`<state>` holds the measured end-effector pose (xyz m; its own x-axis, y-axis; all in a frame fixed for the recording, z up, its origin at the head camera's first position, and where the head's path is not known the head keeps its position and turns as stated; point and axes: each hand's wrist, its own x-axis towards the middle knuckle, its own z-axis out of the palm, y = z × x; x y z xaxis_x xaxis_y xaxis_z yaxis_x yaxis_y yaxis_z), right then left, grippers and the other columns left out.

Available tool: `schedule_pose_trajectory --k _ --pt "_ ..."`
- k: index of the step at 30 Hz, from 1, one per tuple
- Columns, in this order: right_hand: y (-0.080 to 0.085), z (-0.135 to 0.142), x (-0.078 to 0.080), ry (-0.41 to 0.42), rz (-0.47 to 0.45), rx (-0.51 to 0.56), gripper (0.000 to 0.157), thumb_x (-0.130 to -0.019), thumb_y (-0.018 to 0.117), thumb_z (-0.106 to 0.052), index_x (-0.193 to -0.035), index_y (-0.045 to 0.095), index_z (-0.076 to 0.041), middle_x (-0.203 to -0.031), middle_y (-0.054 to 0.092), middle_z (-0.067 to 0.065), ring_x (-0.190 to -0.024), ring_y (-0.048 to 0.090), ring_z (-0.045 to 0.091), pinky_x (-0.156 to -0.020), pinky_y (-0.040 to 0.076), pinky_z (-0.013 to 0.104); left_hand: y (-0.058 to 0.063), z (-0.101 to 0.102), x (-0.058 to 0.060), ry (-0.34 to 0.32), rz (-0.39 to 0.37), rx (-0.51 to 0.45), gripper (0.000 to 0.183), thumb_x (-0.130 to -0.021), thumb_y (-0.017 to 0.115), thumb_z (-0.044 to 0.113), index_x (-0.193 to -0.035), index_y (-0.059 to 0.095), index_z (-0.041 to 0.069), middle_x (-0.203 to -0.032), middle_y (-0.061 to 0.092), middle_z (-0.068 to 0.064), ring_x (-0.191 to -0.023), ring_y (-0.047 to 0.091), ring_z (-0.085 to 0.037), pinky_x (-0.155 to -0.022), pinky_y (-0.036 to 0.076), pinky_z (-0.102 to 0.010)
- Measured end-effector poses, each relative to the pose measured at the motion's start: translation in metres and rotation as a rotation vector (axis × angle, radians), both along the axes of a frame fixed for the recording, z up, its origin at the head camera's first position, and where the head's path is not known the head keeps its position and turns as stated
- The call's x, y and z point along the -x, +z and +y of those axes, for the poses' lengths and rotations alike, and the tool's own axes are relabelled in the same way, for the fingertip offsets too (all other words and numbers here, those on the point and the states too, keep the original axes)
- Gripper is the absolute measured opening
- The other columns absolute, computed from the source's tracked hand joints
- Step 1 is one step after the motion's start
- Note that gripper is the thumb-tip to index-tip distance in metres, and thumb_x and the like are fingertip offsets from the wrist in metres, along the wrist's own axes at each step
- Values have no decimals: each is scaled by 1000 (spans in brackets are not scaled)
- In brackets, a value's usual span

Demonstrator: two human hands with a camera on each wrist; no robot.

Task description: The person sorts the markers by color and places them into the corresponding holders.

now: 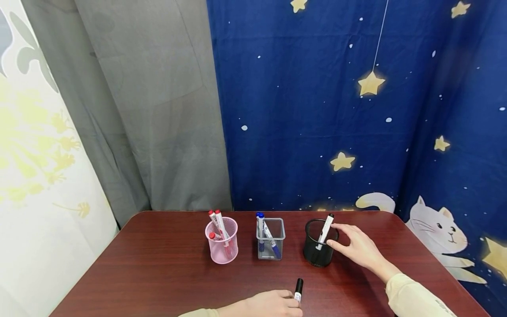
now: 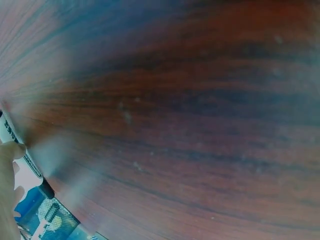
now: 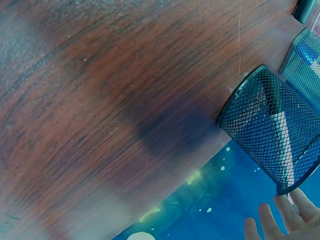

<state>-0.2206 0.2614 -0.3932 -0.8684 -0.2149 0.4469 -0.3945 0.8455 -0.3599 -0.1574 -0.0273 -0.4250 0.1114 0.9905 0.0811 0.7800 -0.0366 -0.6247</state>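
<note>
My left hand (image 1: 275,304) is low in the head view, at the near part of the table. It grips a white marker with a black cap (image 1: 299,286), whose capped end points away from me; in the left wrist view the fingers press on its white barrel (image 2: 25,172). My right hand (image 1: 360,246) is at the right side of a black mesh pen cup (image 1: 318,255), fingertips by its rim. In that cup leans a black-capped white marker (image 1: 325,229). The right wrist view has the fingers (image 3: 265,217) spread beside the cup's rim.
To the left stand a grey mesh holder (image 1: 283,235) with blue-capped markers and a pink mesh cup (image 1: 223,257) with red-capped ones. All are on a dark red wooden table (image 1: 158,264). Behind it hang grey (image 1: 158,110) and blue starry (image 1: 297,110) curtains.
</note>
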Motion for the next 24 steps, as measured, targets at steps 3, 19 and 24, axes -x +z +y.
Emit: schedule_pose_trajectory --k 3,19,24 --pt "0 0 0 1 4 0 56 -77 66 -50 -117 60 -12 -113 60 11 -105 52 30 -79 44 52 1 -1 0 -5 -13 1 16 -88 47 22 -98 59 28 -96 55 16 -97 47 4 -91 30 -15" --pt "2 0 -1 1 -4 -6 56 -77 66 -50 -117 60 -11 -114 59 11 -104 52 30 -79 44 52 16 -4 -5 3 -57 17 16 -90 48 23 -101 59 26 -98 56 15 -98 49 2 -91 31 -16" --pt "2 0 0 3 -5 -7 56 -77 66 -50 -117 60 -11 -114 60 11 -104 52 30 -79 44 52 18 -6 -6 14 -52 1 15 -90 48 24 -100 58 26 -98 55 16 -97 48 3 -87 32 -13"
